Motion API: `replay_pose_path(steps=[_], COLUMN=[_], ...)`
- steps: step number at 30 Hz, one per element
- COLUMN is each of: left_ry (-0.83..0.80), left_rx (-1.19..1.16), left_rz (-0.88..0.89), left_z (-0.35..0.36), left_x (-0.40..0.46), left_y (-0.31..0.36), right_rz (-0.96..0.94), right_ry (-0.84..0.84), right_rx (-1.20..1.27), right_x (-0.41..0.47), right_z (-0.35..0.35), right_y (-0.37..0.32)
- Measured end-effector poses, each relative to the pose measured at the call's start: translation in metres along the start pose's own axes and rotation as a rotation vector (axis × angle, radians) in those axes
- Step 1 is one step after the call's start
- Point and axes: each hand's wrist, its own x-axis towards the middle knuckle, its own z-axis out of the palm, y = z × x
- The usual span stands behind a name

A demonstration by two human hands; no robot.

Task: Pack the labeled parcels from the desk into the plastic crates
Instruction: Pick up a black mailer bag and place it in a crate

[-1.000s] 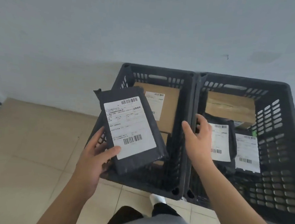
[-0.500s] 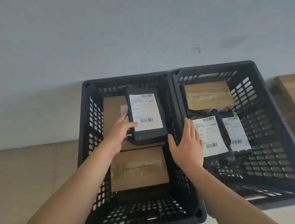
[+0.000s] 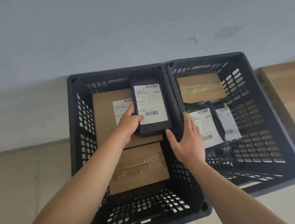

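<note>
Two black plastic crates stand side by side on the floor. Inside the left crate [image 3: 72, 116] my left hand [image 3: 128, 124] grips the near left corner of a black labelled parcel [image 3: 150, 108], thumb on its white label, above a labelled cardboard box [image 3: 106, 112] and a taped box [image 3: 139, 166]. My right hand [image 3: 186, 141] rests with straight fingers on the shared wall between the crates, beside the parcel. The right crate [image 3: 266, 121] holds a cardboard box [image 3: 199, 87] and two black labelled parcels [image 3: 203, 127].
A pale wall runs behind the crates. Beige floor tiles lie to the left and in front. A wooden surface [image 3: 289, 91] shows at the far right edge.
My left hand carried the black parcel from above the left crate's near rim down into that crate. My right hand stayed at the wall between the crates. The view tilted closer.
</note>
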Motion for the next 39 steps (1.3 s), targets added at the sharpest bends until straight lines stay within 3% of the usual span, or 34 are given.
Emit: replay_pose_path(steps=[15,20,23,30,34,39], left_ry=[-0.032,0.060,0.045,-0.323,-0.515,-0.607], left_rx=[-0.039,-0.026,-0.006,0.076,0.125,0.210], left_rz=[0.005,0.090,0.118,0.198,0.228,0.223], left_z=[-0.004,-0.013,-0.012,0.052,0.098,0.147], left_x=[-0.013,-0.078,-0.126,-0.201,-0.230,-0.254], left_y=[-0.008,-0.016,-0.031,-0.048,-0.043,-0.045], right_rz=[0.007,0.006,0.122,0.506,0.541,0.554], right_ry=[0.005,0.057,0.121,0.448,0.558,0.726], right_rx=[0.056,0.240,0.375,0.738,0.879,1.036], right_x=[-0.004,-0.043,-0.091,-0.199,-0.238,-0.261], right_z=[-0.002,-0.010,-0.014,-0.033,-0.061,-0.097], right_y=[0.000,0.008,0.015,0.038,0.065,0.106])
